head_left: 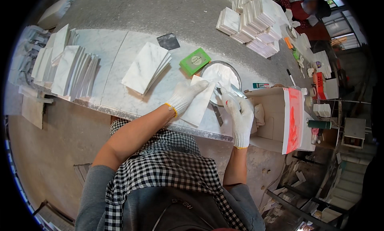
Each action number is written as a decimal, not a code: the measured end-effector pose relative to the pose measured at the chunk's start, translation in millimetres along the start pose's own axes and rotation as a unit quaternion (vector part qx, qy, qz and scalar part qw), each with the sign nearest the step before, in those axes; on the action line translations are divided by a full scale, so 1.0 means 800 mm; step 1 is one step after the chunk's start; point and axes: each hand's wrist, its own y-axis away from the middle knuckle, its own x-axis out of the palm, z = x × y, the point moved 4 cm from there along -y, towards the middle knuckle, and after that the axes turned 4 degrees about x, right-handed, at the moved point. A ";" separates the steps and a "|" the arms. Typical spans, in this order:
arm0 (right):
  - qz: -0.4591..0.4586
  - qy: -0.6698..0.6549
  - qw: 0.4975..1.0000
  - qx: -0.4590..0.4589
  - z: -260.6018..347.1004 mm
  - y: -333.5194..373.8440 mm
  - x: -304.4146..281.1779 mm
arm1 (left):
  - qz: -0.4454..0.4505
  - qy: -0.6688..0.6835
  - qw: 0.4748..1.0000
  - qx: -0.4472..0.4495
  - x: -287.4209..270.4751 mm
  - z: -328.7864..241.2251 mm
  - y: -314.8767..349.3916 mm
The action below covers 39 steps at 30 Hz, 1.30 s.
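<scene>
Head view: your hands are apart; your left hand [182,99], in a white knitted glove with a yellow cuff edge, is clamped on a white rectangular marble tile [199,106], thumb across its face, apparently to leave the long right edge exposed toward the other hand; the tile is tilted above the front of a pale, grey-veined stone worktop [110,73].

Your right hand [241,117], gloved alike, has curled fingers beside a silvery metal blade [239,92]; whether it grips that blade cannot be told; a round, metal-rimmed bowl [240,76] of smooth white matter stands just beyond both hands, presumably for easy reach.

A leaning stack of glossy white veined tiles [144,67] stands to the left, seemingly fanned for picking up singly; a bright green rectangular box [195,61] and a flat, matt dark-grey square [168,41] lie behind.
</scene>
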 end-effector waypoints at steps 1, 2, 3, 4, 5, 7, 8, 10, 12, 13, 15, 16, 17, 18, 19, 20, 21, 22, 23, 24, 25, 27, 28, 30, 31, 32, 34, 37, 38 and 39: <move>0.009 0.008 1.000 0.012 0.003 0.001 0.000 | 0.001 0.001 1.000 -0.001 0.000 0.000 0.000; 0.010 0.002 1.000 0.012 0.003 0.001 0.001 | 0.003 0.003 1.000 -0.001 0.000 0.002 -0.001; 0.010 -0.003 1.000 0.013 0.002 0.001 0.001 | 0.004 0.004 1.000 -0.002 0.000 0.002 -0.002; 0.010 -0.008 1.000 0.013 0.001 0.002 0.001 | 0.001 0.003 1.000 -0.001 0.000 0.002 -0.001; 0.011 -0.008 1.000 0.008 0.001 0.001 0.002 | -0.002 0.003 1.000 -0.001 0.000 0.001 0.000; 0.013 -0.007 1.000 -0.002 0.001 0.000 0.002 | -0.003 0.006 1.000 0.003 0.001 0.000 0.001; 0.011 -0.007 1.000 -0.002 0.001 -0.001 0.002 | -0.002 0.008 1.000 0.005 0.000 0.000 0.001; 0.008 -0.008 1.000 -0.001 0.000 -0.001 0.003 | 0.000 0.009 1.000 0.007 0.000 0.000 0.002; -0.002 -0.006 1.000 -0.015 -0.005 -0.003 0.003 | 0.001 0.005 1.000 0.007 0.000 0.000 0.002; -0.007 -0.004 1.000 -0.022 -0.007 -0.004 0.003 | 0.000 0.005 1.000 0.004 0.000 0.000 0.003; -0.002 -0.018 1.000 -0.020 -0.008 -0.005 0.005 | -0.003 0.005 1.000 -0.002 0.000 -0.002 0.004; 0.000 -0.025 1.000 -0.019 -0.009 -0.005 0.006 | -0.002 0.004 1.000 -0.004 0.000 -0.003 0.005; 0.002 -0.025 0.999 -0.021 -0.010 -0.005 0.006 | 0.000 0.003 1.000 -0.005 0.001 -0.004 0.007; 0.004 -0.023 0.999 -0.022 -0.010 -0.006 0.005 | 0.001 0.002 1.000 -0.007 0.001 -0.005 0.007; 0.007 -0.022 0.999 -0.024 -0.011 -0.006 0.005 | 0.002 0.004 1.000 -0.005 0.001 -0.005 0.007; -0.005 -0.028 0.999 -0.022 -0.015 -0.007 0.005 | 0.002 0.006 1.000 -0.004 0.001 -0.004 0.006; -0.017 -0.034 0.999 -0.020 -0.022 -0.009 0.006 | 0.002 0.008 1.000 -0.003 0.001 -0.003 0.005; -0.029 -0.040 0.999 -0.018 -0.025 -0.011 0.006 | 0.002 0.007 1.000 -0.002 0.000 -0.001 0.004; -0.032 -0.037 0.999 -0.019 -0.024 -0.013 0.004 | 0.001 0.007 1.000 -0.001 0.000 0.000 0.003; -0.035 -0.036 0.999 -0.020 -0.021 -0.015 0.001 | 0.000 0.006 1.000 0.000 0.000 0.000 0.003; -0.039 -0.035 0.998 -0.020 -0.017 -0.018 0.000 | -0.001 0.004 1.000 -0.007 0.000 -0.001 0.003; -0.031 -0.039 0.998 0.027 -0.001 -0.025 0.000 | -0.002 -0.001 1.000 -0.020 0.001 -0.003 0.005; -0.027 -0.042 0.997 0.051 0.004 -0.030 0.002 | -0.005 0.000 1.000 -0.015 0.001 -0.003 0.004; -0.043 -0.035 0.998 0.024 0.003 -0.048 0.006 | -0.011 0.000 1.000 -0.003 0.001 0.001 0.002; -0.053 -0.032 0.998 0.011 0.001 -0.058 0.009 | -0.013 0.006 1.000 -0.005 0.001 -0.001 0.003; -0.067 0.015 0.998 -0.005 0.000 -0.068 0.010 | -0.014 0.011 1.000 -0.007 0.003 -0.001 0.005; -0.094 0.109 0.989 -0.036 0.000 -0.090 0.014 | -0.022 0.012 1.000 0.010 0.002 -0.002 0.003; -0.047 0.157 0.986 0.015 -0.010 -0.120 0.027 | -0.033 0.003 0.998 0.044 -0.002 0.011 -0.010; -0.046 0.173 0.984 0.010 -0.011 -0.127 0.030 | -0.032 0.004 0.999 0.042 -0.004 0.013 -0.012; -0.044 0.190 0.981 0.006 -0.014 -0.132 0.034 | -0.032 0.005 0.999 0.039 -0.005 0.014 -0.013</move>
